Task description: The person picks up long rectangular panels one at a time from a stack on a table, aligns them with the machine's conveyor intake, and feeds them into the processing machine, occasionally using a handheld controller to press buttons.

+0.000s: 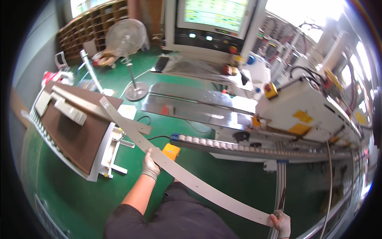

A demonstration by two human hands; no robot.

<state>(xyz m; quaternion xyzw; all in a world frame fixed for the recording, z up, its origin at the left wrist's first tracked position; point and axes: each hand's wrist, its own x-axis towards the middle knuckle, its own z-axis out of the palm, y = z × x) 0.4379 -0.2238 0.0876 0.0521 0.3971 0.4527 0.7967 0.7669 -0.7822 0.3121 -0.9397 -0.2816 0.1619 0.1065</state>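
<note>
A long pale flat strip with small holes [187, 175] runs from the upper left down to the lower right. My left hand [151, 166], in a light glove, grips it near its middle. My right hand [281, 223], also gloved, holds its lower right end. The strip's far end [105, 103] lies over a brown board [75, 127] on a white roller stand at the left.
A roller conveyor [246, 146] and a white machine [314, 115] stand to the right, with a control screen [215, 14] behind. An orange box [171, 151] sits on the green floor. A pedestal fan [127, 40] and wooden shelves [87, 24] are at the back.
</note>
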